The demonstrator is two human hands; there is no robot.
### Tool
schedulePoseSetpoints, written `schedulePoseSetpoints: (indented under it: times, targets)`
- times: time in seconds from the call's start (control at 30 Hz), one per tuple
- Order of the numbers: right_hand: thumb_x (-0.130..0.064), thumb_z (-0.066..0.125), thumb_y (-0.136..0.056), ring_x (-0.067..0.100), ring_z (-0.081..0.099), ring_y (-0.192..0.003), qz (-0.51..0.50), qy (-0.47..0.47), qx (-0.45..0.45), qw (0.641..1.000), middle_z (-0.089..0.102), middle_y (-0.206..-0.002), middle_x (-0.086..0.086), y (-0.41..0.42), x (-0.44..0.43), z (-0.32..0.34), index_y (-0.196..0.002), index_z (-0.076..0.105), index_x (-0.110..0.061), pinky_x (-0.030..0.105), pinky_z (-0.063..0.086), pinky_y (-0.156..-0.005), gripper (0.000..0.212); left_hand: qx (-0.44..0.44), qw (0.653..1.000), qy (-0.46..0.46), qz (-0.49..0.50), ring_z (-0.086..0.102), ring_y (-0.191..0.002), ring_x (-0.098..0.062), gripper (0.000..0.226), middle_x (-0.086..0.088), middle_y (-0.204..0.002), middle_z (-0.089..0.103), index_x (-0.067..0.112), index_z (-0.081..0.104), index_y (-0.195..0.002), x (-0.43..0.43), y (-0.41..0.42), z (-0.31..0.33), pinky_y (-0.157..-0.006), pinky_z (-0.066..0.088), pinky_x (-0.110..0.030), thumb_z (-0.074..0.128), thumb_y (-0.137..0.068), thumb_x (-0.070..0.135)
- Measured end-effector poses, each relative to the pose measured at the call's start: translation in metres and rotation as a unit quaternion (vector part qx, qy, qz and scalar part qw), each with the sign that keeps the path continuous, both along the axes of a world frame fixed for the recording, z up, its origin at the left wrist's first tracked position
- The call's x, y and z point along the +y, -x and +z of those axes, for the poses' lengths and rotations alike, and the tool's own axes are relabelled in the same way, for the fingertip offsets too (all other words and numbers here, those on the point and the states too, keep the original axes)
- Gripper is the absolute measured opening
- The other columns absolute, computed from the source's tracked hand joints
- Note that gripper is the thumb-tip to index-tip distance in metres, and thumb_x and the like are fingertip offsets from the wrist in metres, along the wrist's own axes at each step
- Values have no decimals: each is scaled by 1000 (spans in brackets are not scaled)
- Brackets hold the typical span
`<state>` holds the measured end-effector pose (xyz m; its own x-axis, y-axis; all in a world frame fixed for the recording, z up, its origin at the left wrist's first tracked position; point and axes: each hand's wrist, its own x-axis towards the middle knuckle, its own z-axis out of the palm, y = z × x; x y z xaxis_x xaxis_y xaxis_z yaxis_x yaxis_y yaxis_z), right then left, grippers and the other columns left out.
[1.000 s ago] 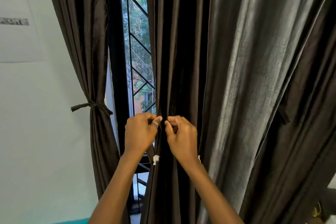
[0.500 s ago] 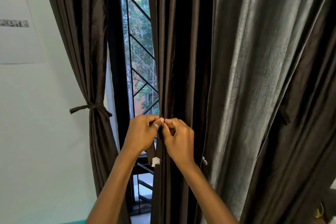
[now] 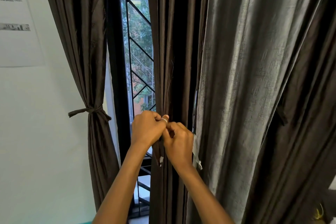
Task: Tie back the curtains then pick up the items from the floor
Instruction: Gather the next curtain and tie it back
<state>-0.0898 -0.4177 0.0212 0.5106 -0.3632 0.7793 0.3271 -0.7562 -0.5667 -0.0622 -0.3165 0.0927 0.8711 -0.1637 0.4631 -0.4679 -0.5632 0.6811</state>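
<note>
You had a white wall (image 3: 36,151) at your left with a printed sheet (image 3: 16,23) stuck on it, and ahead a black window grille (image 3: 131,71) of slanted bars, green trees (image 3: 140,29) showing beyond.

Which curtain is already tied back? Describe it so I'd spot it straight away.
Start at the barred window. Left of it, against the white wall, hangs a dark brown curtain. Unlike the loose curtains to the right, a knotted fabric tie cinches its middle.

dim room, daylight through window (image 3: 140,45), wide-angle edge bending, slight blur
</note>
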Motion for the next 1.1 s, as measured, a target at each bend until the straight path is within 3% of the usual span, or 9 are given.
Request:
schedulePoseSetpoints:
  times: [0.2,0.27,0.37,0.47,0.57,0.67,0.83,1.0,1.1]
  targets:
    - [-13,68,-92,2,56,-65,8,12,-8,1000,67,-84,-5,5,2,-1,-101,75,-17,3,37,-60,12,-29,1000,-8,-4,63,-55,-21,37,-7,-55,64,11,72,-63,1,-1,-1,-57,54,-35,67,-92,34]
    - [-14,68,-93,1,64,-75,24,-1,-13,1000,71,-91,-7,8,-1,0,-107,77,-19,7,46,-66,17,-42,999,-11,4,60,-53,-19,38,-7,-53,62,10,71,-61,4,-2,-2,-49,46,-26,67,-92,33]
    - [-18,71,-92,4,68,-85,-30,-38,-67,997,73,-98,-7,14,-11,4,-107,77,-17,21,55,-76,16,-62,998,-22,11,53,-47,-15,41,-7,-49,58,8,69,-58,9,-4,-2,-49,33,-14,69,-91,33]
    - [-18,71,-91,1,63,-75,-120,-87,-100,984,70,-98,-8,20,-28,14,-106,75,-16,27,56,-70,15,-72,997,-27,-6,52,-44,-16,45,-8,-47,55,7,65,-55,14,-10,-4,-53,40,-18,69,-91,34]
    - [-29,71,-91,0,57,-66,-163,-93,-56,981,67,-108,-8,25,-41,25,-115,70,-17,23,51,-65,26,-79,996,-27,-20,58,-50,-23,45,-14,-51,59,4,67,-59,17,-12,-7,-57,45,-20,69,-91,36]
    - [-35,70,-92,6,63,-72,-155,-63,16,986,69,-111,-9,20,-50,33,-121,67,-17,28,54,-72,34,-76,996,-28,-24,59,-50,-20,44,-13,-52,61,4,68,-60,16,-9,-7,-53,37,-11,69,-91,36]
    - [-22,70,-91,19,72,-82,-147,-68,54,985,77,-89,-1,14,-80,42,-102,75,-17,28,54,-71,14,-60,998,-19,-11,61,-51,-21,39,-10,-55,64,6,72,-66,29,-12,-6,-52,42,-19,69,-92,36]
    - [-21,70,-90,27,72,-89,-188,-101,71,974,77,-91,5,25,-124,46,-100,75,-15,38,57,-80,12,-50,998,4,33,61,-52,-16,30,-2,-52,64,17,76,-74,65,-25,-5,-60,53,-31,68,-91,40]
    - [-22,69,-92,26,71,-88,-187,-78,82,976,76,-90,3,31,-132,48,-100,73,-15,35,56,-76,11,-49,998,-16,39,62,-51,-17,34,-3,-53,64,17,75,-72,70,-26,-4,-60,57,-37,66,-92,44]
